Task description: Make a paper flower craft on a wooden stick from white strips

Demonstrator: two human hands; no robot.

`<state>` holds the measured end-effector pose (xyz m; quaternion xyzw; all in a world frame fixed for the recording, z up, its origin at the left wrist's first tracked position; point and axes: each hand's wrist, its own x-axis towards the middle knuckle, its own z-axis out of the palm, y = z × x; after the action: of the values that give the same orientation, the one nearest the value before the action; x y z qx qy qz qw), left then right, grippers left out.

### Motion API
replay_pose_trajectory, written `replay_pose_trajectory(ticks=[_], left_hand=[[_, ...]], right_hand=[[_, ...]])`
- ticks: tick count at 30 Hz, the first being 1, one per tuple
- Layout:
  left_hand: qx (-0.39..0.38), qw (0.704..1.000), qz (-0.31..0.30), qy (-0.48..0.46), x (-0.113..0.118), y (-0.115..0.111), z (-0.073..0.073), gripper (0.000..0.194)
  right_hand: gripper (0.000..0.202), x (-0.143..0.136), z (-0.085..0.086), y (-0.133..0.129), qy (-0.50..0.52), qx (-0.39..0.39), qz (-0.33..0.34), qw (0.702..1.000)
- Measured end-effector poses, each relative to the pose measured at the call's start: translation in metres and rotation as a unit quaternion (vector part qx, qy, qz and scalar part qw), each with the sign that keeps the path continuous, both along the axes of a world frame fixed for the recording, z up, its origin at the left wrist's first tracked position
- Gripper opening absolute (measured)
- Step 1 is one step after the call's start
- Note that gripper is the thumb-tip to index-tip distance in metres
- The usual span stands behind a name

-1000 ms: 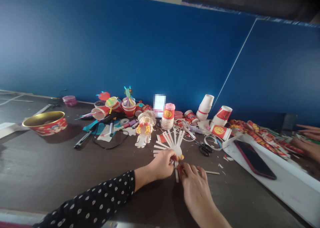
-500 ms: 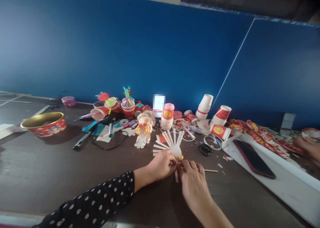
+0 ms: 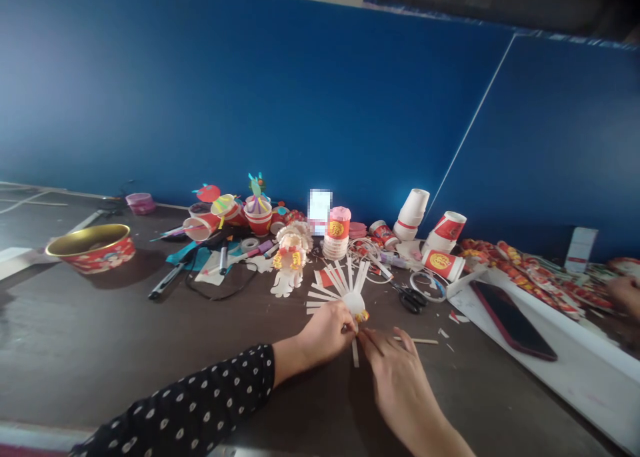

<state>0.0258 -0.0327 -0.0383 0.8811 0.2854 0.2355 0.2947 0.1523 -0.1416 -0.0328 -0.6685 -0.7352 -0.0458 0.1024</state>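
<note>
A paper cup cut into strips [image 3: 354, 303] lies spread like a fan in front of me, its round white base in the middle. My left hand [image 3: 327, 330] is closed, pinching the cup's near edge by a small red and yellow curl [image 3: 361, 316]. Against the same edge, the fingertips of my right hand [image 3: 395, 367] are drawn together on a strip, though the fingers partly hide it. One white strip [image 3: 355, 353] points toward me between the hands. Just past my right fingers, a thin stick [image 3: 425, 341] rests on the table.
Black scissors [image 3: 413, 298] and paper scraps lie to the right, beside a white tray [image 3: 565, 390] bearing a phone [image 3: 513, 320]. Stacked paper cups [image 3: 411, 215], a ruffled paper figure [image 3: 290, 260] and markers line the back. A gold-lined bowl [image 3: 93, 250] stands left. Another person's hand [image 3: 625, 295] shows far right.
My right hand has shifted slightly down, its fingers less bunched, uncovering more of the stick. The left hand keeps its pinch. The view has moved slightly.
</note>
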Motion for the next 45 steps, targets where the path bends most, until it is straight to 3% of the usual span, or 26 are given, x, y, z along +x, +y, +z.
replay_pose_trajectory(ticks=[13, 18, 26, 34, 42, 45], left_hand=[[0.017, 1.0, 0.021, 0.012, -0.002, -0.001, 0.002, 0.011], [0.031, 0.998, 0.049, 0.008, -0.001, 0.001, -0.001, 0.02], [0.023, 1.0, 0.003, -0.002, -0.001, 0.003, -0.004, 0.015], [0.026, 1.0, 0.015, 0.005, 0.001, 0.003, -0.004, 0.017], [0.052, 0.998, 0.026, 0.023, 0.001, 0.001, -0.007, 0.019], [0.072, 0.996, 0.047, 0.029, 0.0, 0.001, -0.007, 0.012]], right_hand=[[0.045, -0.007, 0.003, 0.004, -0.013, -0.064, -0.027, 0.997], [0.045, -0.01, 0.008, 0.011, -0.009, -0.064, -0.036, 0.997], [0.039, -0.014, 0.002, 0.013, -0.04, -0.029, -0.057, 0.997], [0.041, -0.009, -0.004, 0.008, -0.035, 0.015, -0.047, 0.998], [0.042, -0.005, -0.001, 0.006, -0.013, -0.013, -0.029, 0.999], [0.041, -0.006, 0.002, 0.009, -0.01, -0.025, -0.032, 0.999]])
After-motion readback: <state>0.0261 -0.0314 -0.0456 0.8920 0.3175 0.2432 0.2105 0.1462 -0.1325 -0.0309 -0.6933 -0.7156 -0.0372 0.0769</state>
